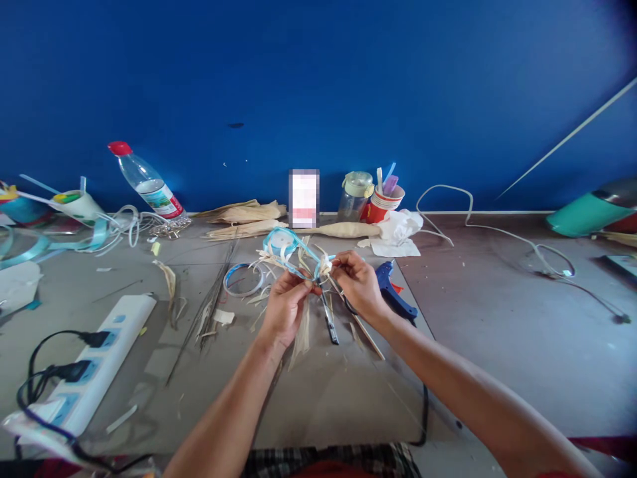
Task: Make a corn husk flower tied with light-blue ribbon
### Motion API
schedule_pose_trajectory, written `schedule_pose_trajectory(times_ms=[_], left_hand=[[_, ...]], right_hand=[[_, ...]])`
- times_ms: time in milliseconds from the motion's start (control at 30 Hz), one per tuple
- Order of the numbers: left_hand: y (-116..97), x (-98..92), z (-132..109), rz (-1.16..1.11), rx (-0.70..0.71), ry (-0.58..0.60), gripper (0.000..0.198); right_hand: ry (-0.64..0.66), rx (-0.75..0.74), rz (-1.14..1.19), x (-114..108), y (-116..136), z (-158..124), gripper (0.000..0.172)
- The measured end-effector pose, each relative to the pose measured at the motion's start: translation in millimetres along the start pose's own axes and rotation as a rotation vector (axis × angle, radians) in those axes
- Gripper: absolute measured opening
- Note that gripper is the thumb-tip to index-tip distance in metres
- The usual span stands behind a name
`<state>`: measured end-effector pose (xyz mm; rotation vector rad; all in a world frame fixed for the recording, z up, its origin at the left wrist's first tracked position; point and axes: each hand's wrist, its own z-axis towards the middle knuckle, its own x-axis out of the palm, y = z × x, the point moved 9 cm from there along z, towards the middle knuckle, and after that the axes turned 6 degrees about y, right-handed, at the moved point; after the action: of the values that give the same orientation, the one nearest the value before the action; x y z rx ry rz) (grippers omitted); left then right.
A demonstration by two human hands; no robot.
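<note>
Near the middle of the table, my left hand [288,299] pinches a light blue ribbon [309,249] between thumb and fingers. My right hand [357,282] is closed at the right side of a small cream-coloured piece [325,267], with its fingertips pressed together on it. The ribbon loops up and left from between the hands towards a ribbon roll [279,243]. Below the hands lie a dark slim cutter [329,318], a thin stick [365,332] and pale dried husk strips [301,332]. The exact grip of the fingertips is too small to make out.
A blue glue gun [395,292] lies right of my right hand. A tape roll [243,280] and thin wires [204,309] are on the left, with a power strip [109,362] farther out. Behind stand a bottle [154,189], a jar [355,196] and a red cup [383,204].
</note>
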<state>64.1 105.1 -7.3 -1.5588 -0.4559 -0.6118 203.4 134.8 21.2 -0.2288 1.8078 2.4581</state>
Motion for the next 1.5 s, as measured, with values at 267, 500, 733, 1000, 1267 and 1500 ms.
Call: schedule_pose_trajectory(times_ms=[267,500,733,1000,1267,1500], left_hand=[[10,4.6,-2,-0.074,-0.093,0.095,0.011],[7,12.7,-4,-0.035,-0.081,0.132,0.011],[4,13.1,-5,0.014,-0.087,0.121,0.011],[3,15.1,-7,0.144,-0.037,0.168,0.011],[-10,17.6,-9,0.305,0.088,0.091,0.007],[-11,4.0,-11,0.370,0.160,-0.061,0.009]], right_hand=[[0.038,0.098,0.365,3,-4,0,0.021],[0.364,0.493,0.878,45,-21,-7,0.030],[0.457,0.442,0.743,44,-11,-3,0.027],[0.646,0.609,0.514,48,-23,-10,0.025],[0.789,0.681,0.476,51,-37,-22,0.024],[0.676,0.736,0.474,40,-44,-23,0.022]])
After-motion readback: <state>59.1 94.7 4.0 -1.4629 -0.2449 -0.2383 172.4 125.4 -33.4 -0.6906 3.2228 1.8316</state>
